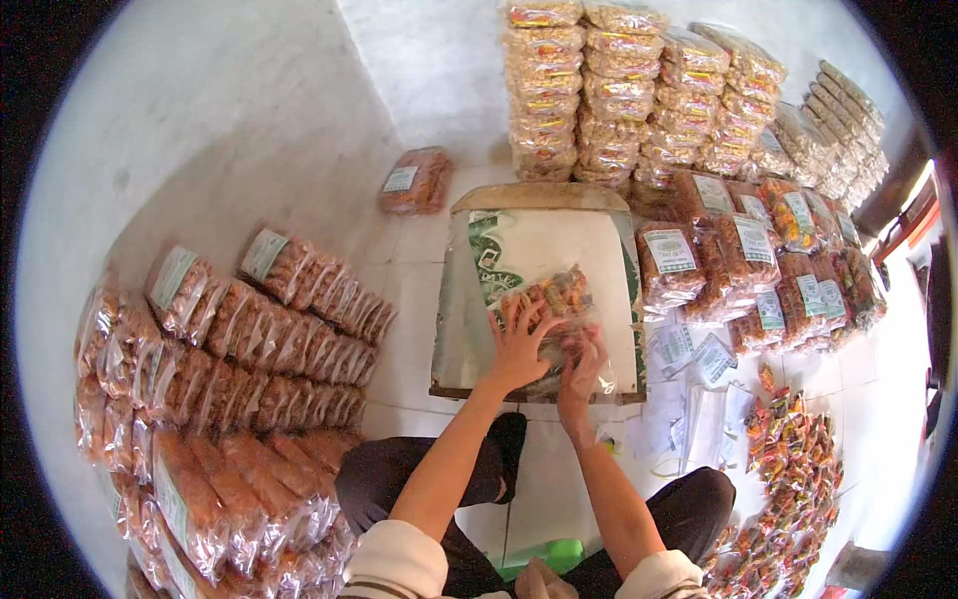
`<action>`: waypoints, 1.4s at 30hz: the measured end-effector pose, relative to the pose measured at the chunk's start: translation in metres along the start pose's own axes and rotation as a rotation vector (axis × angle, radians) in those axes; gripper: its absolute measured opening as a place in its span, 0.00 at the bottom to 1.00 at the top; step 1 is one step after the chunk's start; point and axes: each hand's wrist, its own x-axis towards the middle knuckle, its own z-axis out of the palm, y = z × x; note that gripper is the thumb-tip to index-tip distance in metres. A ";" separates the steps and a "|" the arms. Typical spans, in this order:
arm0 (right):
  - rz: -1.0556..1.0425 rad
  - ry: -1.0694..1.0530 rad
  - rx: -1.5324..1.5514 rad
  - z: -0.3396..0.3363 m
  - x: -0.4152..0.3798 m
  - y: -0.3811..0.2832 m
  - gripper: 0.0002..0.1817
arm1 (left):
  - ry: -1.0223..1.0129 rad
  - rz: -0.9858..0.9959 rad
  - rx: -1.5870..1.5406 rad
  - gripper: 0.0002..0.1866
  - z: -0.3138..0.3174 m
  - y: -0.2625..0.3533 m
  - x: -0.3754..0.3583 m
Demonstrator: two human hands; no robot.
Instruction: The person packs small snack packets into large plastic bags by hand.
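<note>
A person seated on a tiled floor [429, 250] packs snacks, both hands on a clear plastic bag of mixed snacks [559, 314] that lies on a plastic-covered board [539, 240] in front of the knees. The left hand [519, 344] is spread flat, fingers splayed, pressing down on the near side of the bag. The right hand [584, 374] is bent at the bag's lower right edge, fingers drawn together as if gripping the plastic, though the exact pinch is hard to make out.

Much of the work looks done. Labelled packs of brown snacks [259, 329] lean in rows along the wall to the left, more are heaped nearer the camera, and one pack [417, 182] lies alone near the corner. Beyond the board, tall stacks of filled bags [619, 90] rise against the far wall, with more labelled packs [748, 260] piled to the right.

Some remains, by the look of it: loose paper labels [689, 349] lie scattered just right of the board, and a spread of small coloured wrapped sweets [793, 459] covers the floor by the right knee. The bag under the hands carries no visible label.
</note>
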 end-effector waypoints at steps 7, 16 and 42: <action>0.053 0.090 -0.144 0.005 -0.007 0.003 0.33 | 0.162 0.185 0.050 0.22 0.022 0.004 0.044; 0.413 0.113 -0.052 0.025 0.011 -0.010 0.36 | 0.107 0.293 0.157 0.22 0.035 -0.007 0.043; 0.033 -1.080 -0.397 -0.234 -0.029 -0.037 0.18 | 0.198 0.273 0.484 0.19 0.058 0.033 0.075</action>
